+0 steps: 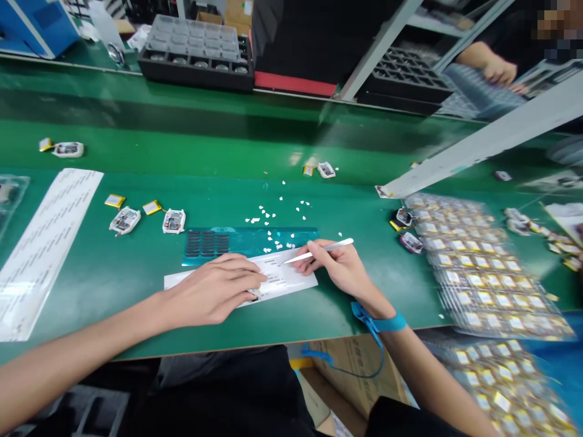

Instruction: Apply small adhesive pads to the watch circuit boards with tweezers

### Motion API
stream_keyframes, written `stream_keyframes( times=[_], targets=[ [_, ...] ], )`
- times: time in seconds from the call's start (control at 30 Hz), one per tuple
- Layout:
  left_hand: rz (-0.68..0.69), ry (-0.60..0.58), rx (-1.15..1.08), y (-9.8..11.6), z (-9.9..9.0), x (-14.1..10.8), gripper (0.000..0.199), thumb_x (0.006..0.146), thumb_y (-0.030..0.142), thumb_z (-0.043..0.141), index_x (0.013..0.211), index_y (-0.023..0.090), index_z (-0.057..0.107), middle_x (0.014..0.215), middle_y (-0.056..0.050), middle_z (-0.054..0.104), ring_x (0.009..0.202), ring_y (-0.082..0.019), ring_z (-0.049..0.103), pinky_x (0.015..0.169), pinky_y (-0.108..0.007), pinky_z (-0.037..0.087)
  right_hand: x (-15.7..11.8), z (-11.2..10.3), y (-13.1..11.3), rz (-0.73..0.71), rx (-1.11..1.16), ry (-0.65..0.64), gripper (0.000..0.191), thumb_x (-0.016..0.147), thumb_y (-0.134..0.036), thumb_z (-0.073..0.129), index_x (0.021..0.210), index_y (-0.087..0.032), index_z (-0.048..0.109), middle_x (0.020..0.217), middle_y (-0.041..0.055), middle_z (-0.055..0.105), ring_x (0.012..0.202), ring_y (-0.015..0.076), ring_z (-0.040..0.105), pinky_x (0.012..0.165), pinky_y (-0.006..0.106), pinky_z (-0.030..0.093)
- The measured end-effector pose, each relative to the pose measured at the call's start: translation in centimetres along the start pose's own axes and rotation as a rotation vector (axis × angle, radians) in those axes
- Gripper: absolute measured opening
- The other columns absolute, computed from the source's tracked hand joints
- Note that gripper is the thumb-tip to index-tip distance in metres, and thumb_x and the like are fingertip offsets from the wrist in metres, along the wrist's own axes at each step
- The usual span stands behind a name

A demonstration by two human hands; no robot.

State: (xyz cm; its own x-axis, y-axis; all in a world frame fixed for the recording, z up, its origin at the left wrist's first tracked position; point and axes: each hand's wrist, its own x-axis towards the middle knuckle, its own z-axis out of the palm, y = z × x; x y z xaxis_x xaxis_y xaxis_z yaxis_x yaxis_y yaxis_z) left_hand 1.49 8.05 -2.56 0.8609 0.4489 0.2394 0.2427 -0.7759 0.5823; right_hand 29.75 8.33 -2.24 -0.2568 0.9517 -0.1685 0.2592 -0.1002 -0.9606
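Note:
A white printed sheet (296, 280) lies on the green bench near its front edge. My left hand (216, 288) rests over the sheet's left part, its fingers bent together around a small dark and white piece (254, 295), mostly hidden. Pinched in my right hand (337, 264) are pointed white tweezers (339, 244), with the tip over the sheet's printed marks. Behind the sheet is a blue-green strip (243, 243) bearing rows of dark pieces (207, 244). Small white bits (268, 223) are scattered around the strip.
Watch-like casings (173, 221) with yellow batteries (152, 207) sit at the left. A long white sheet (50, 243) lies farther left. Stacked clear trays (492, 267) of parts and a slanted white post (478, 139) stand right. Another person's hand (500, 70) shows at the back right.

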Motion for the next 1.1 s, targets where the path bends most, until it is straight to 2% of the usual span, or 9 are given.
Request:
stream_keyframes(
  times=[0.17, 0.33, 0.47, 0.63, 0.73, 0.8, 0.93, 1.03, 1.1],
  targets=[
    [-0.006, -0.014, -0.008, -0.1, 0.0, 0.0, 0.028, 0.104, 0.02, 0.045, 0.125, 0.013, 0.062, 0.127, -0.01, 0.07, 0.123, -0.024, 0.061, 0.106, -0.043, 0.046, -0.1, -0.2, 0.1, -0.033, -0.011, -0.029, 0.047, 0.092, -0.06, 0.062, 0.08, -0.017, 0.077, 0.075, 0.0087, 0.077, 0.062, 0.0142, 0.072, 0.059, 0.022, 0.061],
    [-0.044, -0.001, -0.037, -0.1, 0.0, 0.1, 0.028, 0.103, 0.02, 0.046, 0.125, 0.015, 0.063, 0.124, -0.011, 0.071, 0.122, -0.024, 0.061, 0.104, -0.043, 0.047, -0.1, -0.3, -0.1, -0.069, -0.01, -0.085, 0.044, 0.092, -0.056, 0.064, 0.074, -0.018, 0.077, 0.087, 0.0106, 0.079, 0.07, 0.0151, 0.074, 0.061, 0.022, 0.061],
    [-0.057, -0.001, -0.048, 0.0, 0.0, 0.1, 0.027, 0.104, 0.021, 0.046, 0.124, 0.016, 0.063, 0.123, -0.01, 0.072, 0.122, -0.024, 0.061, 0.104, -0.044, 0.048, -0.2, -0.7, 0.0, -0.064, 0.028, -0.106, 0.04, 0.092, -0.054, 0.064, 0.082, -0.019, 0.079, 0.084, 0.0092, 0.079, 0.072, 0.0156, 0.076, 0.067, 0.023, 0.063],
    [0.018, 0.028, -0.018, 0.0, 0.0, 0.0, 0.027, 0.103, 0.019, 0.046, 0.125, 0.016, 0.062, 0.124, -0.01, 0.072, 0.121, -0.024, 0.064, 0.107, -0.045, 0.048, 0.2, -1.0, 0.2, -0.118, 0.188, 0.03, 0.037, 0.09, -0.054, 0.068, 0.087, -0.019, 0.079, 0.077, 0.0079, 0.078, 0.067, 0.0169, 0.076, 0.065, 0.024, 0.064],
    [0.048, 0.158, -0.081, 0.2, -0.1, -0.1, 0.024, 0.101, 0.018, 0.05, 0.12, 0.017, 0.065, 0.12, -0.009, 0.074, 0.113, -0.023, 0.069, 0.105, -0.044, 0.05, 0.3, -0.7, -0.7, -0.163, 0.196, 0.103, 0.035, 0.089, -0.052, 0.071, 0.084, -0.018, 0.079, 0.077, 0.0084, 0.078, 0.064, 0.0173, 0.075, 0.062, 0.025, 0.064],
    [-0.047, 0.284, -0.178, 0.5, -0.4, -0.1, 0.019, 0.099, 0.018, 0.055, 0.112, 0.018, 0.069, 0.111, -0.008, 0.077, 0.1, -0.02, 0.073, 0.095, -0.036, 0.057, 0.0, 0.1, -2.0, -0.203, 0.202, 0.137, 0.035, 0.089, -0.052, 0.07, 0.084, -0.019, 0.078, 0.078, 0.0083, 0.078, 0.063, 0.0173, 0.075, 0.06, 0.025, 0.064],
    [-0.399, 0.453, -0.578, 1.3, -1.0, 0.1, 0.018, 0.095, 0.022, 0.065, 0.109, 0.015, 0.074, 0.099, -0.008, 0.08, 0.072, -0.015, 0.077, 0.065, -0.021, 0.061, -0.8, 2.8, -5.4, -0.31, 0.195, 0.189, 0.03, 0.093, -0.048, 0.067, 0.088, -0.02, 0.077, 0.079, 0.0059, 0.079, 0.061, 0.0172, 0.074, 0.057, 0.029, 0.064],
    [-0.474, 0.481, -0.87, 1.7, -1.2, 0.3, 0.035, 0.091, 0.019, 0.069, 0.126, 0.014, 0.067, 0.1, -0.008, 0.079, 0.077, -0.018, 0.079, 0.064, -0.021, 0.063, -0.9, 5.0, -6.9, -0.368, 0.185, 0.157, 0.025, 0.096, -0.042, 0.064, 0.091, -0.021, 0.076, 0.082, 0.0046, 0.079, 0.064, 0.017, 0.074, 0.059, 0.029, 0.064],
    [-0.472, 0.478, -0.921, 1.8, -1.2, 0.3, 0.046, 0.087, 0.014, 0.072, 0.133, 0.015, 0.063, 0.106, -0.009, 0.078, 0.083, -0.019, 0.078, 0.062, -0.019, 0.062, -0.5, 5.9, -6.9, -0.391, 0.21, 0.111, 0.024, 0.098, -0.039, 0.062, 0.092, -0.021, 0.076, 0.082, 0.0038, 0.079, 0.064, 0.0158, 0.074, 0.06, 0.028, 0.064]
  ],
)
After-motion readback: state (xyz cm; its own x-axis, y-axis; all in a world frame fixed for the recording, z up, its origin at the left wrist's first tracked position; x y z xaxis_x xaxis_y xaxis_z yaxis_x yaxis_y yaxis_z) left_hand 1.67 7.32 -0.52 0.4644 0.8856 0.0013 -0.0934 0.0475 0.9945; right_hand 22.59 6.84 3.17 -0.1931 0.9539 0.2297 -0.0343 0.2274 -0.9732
